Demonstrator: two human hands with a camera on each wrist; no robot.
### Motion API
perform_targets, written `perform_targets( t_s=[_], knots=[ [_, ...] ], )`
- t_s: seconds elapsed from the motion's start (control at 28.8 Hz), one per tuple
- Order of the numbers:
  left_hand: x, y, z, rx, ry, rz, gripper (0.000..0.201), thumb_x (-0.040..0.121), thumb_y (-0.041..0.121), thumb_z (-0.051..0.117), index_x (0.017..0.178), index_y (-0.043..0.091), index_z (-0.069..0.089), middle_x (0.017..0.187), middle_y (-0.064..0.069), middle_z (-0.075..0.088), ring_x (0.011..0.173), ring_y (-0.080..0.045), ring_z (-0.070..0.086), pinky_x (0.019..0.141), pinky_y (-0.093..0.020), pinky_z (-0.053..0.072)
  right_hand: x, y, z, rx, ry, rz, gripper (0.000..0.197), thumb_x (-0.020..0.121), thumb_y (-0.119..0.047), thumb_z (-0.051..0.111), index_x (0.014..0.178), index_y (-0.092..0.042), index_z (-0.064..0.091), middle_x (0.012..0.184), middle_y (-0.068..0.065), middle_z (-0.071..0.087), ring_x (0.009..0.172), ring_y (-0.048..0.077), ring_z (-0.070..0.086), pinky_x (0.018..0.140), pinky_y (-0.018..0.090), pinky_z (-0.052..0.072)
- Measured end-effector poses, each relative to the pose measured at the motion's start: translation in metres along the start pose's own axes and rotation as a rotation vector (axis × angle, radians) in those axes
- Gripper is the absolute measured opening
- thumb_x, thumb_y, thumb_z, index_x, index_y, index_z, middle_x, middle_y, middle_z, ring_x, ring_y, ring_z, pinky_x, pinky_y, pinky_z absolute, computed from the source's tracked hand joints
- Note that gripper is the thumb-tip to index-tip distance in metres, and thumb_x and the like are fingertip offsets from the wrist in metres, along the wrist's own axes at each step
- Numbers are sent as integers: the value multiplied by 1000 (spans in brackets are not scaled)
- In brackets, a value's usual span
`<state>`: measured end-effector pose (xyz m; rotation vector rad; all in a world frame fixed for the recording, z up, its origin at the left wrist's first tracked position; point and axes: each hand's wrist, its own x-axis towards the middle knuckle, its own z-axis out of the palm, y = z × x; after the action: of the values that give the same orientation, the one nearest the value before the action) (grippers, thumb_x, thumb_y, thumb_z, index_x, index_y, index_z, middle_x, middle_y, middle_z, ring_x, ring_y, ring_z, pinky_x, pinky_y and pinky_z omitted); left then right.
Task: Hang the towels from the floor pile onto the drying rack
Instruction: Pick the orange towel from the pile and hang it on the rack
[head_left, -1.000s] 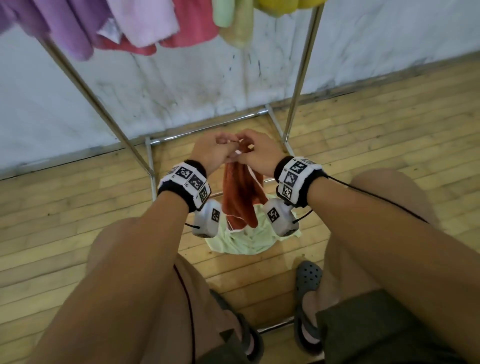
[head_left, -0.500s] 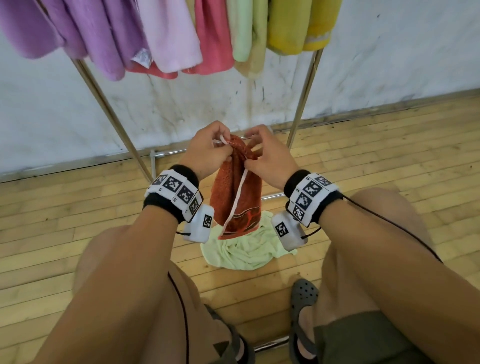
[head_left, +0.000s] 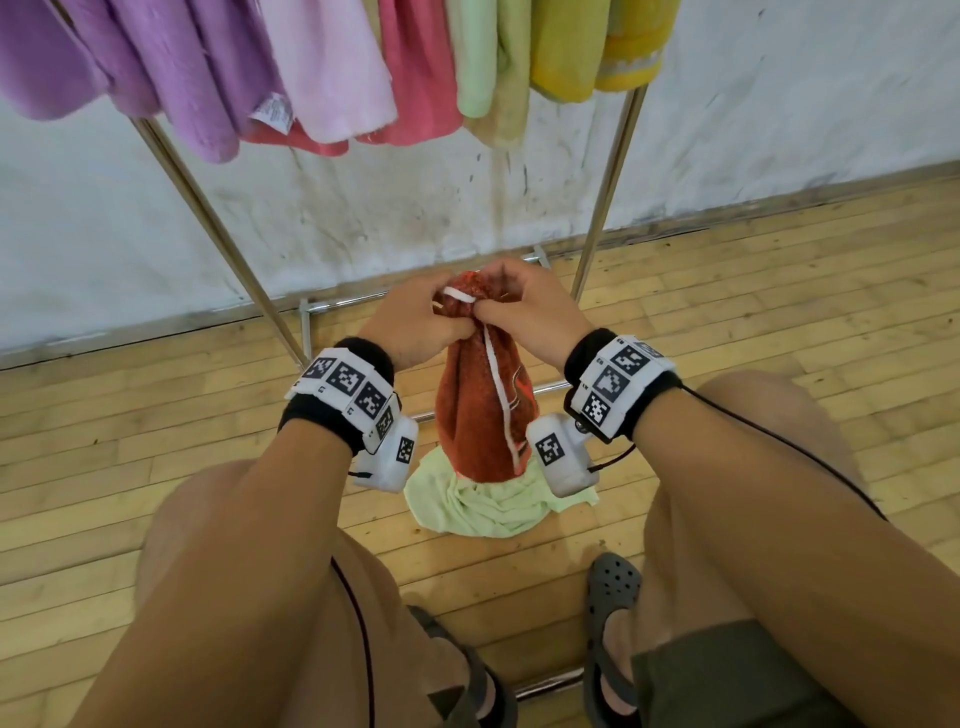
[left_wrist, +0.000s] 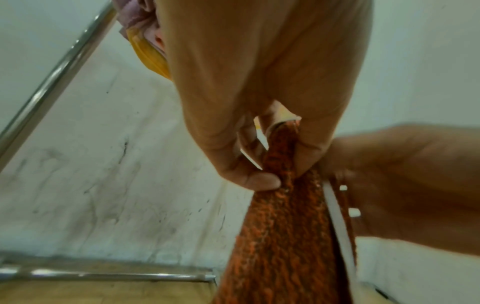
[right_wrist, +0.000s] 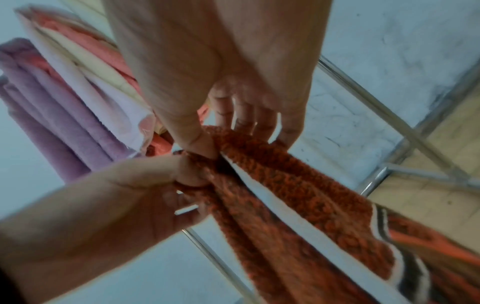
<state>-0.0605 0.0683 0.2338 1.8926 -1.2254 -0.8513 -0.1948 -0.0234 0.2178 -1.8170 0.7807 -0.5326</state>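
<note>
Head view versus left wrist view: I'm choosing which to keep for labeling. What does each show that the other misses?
Only the head view shows the green towel on the floor beneath the orange towel, the row of hung towels, both wristbands, the knees and the shoes.

Only the left wrist view shows, from below, the left thumb and fingers pinching the bunched top of the orange towel.

Both show the left hand and right hand gripping the orange towel's top close together, its white edge strip, the rack's metal legs and the white wall.

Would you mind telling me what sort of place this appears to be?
Probably a plain indoor laundry-drying corner: a metal drying rack hung with coloured towels, a scuffed white wall and a bare wooden plank floor.
</note>
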Motion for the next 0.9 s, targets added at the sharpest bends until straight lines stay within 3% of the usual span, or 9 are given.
perform_targets(
  t_s=[0.07, 0.14, 0.24, 0.35, 0.45, 0.56, 0.66, 0.76, 0.9],
  knots=[
    [1, 0, -1, -76, 63, 10, 20, 64, 16, 64, 81, 27, 68, 84, 0, 70, 87, -26, 67, 86, -52, 56, -1, 2, -6, -202, -33, 30, 16, 82, -15, 64, 96, -22, 62, 98, -6, 67, 94, 17, 63, 81, 29, 47],
    [4, 1, -4, -139, 127, 9, 18, 63, 11, 62, 69, 28, 61, 75, -3, 62, 78, -25, 63, 81, -48, 54, -1, 6, -13, -344, -38, 37, 10, 87, -13, 61, 92, -22, 61, 92, -6, 62, 90, 15, 58, 77, 24, 39],
    [6, 3, -1, -133, 31, -26, 29, 69, 4, 67, 83, 28, 61, 83, 1, 63, 84, -18, 62, 80, -35, 51, 0, 4, -17, -186, -8, 0, 18, 85, -7, 60, 88, -23, 67, 85, -9, 66, 84, 14, 62, 79, 28, 48],
    [8, 1, 13, -8, -14, 2, 35, 68, 26, 75, 102, 23, 67, 96, -1, 71, 93, -19, 66, 90, -41, 53, 0, 1, -16, -47, 22, -44, 25, 82, -6, 63, 89, -29, 71, 90, -12, 71, 90, 8, 66, 84, 24, 52],
    [9, 4, 13, -87, 116, 36, 11, 77, 22, 77, 82, 22, 67, 80, 2, 66, 78, -16, 62, 79, -36, 49, -1, 4, -18, -151, 14, -44, 23, 82, -7, 65, 97, -24, 68, 95, -11, 68, 92, 8, 63, 77, 15, 46],
    [12, 4, 5, -256, 151, 47, 18, 79, 11, 76, 76, 21, 61, 76, 2, 62, 75, -14, 57, 73, -32, 45, -1, 9, -22, -297, -26, 45, 15, 88, -11, 62, 86, -26, 61, 84, -12, 60, 81, 8, 56, 64, 20, 37],
    [14, 3, 6, -221, 76, -4, 29, 76, -1, 72, 94, 18, 60, 91, -4, 68, 84, -19, 62, 78, -35, 50, 0, 4, -24, -147, 46, -9, 19, 89, -8, 62, 99, -20, 72, 91, -8, 70, 83, 7, 63, 74, 24, 48],
    [13, 3, 15, -170, -29, -21, 38, 77, 5, 74, 113, 16, 66, 101, -6, 72, 89, -19, 66, 83, -34, 50, -1, -3, -27, -20, 77, -49, 19, 83, -6, 67, 91, -23, 72, 93, 1, 74, 87, 12, 67, 83, 29, 53],
    [12, 5, 13, -207, 59, -33, 24, 83, 4, 69, 102, 17, 72, 88, 3, 71, 83, -11, 64, 80, -28, 47, 5, 4, -29, -116, 69, 13, 17, 81, -11, 71, 95, -20, 68, 98, 0, 72, 93, 15, 66, 90, 37, 53]
  ],
)
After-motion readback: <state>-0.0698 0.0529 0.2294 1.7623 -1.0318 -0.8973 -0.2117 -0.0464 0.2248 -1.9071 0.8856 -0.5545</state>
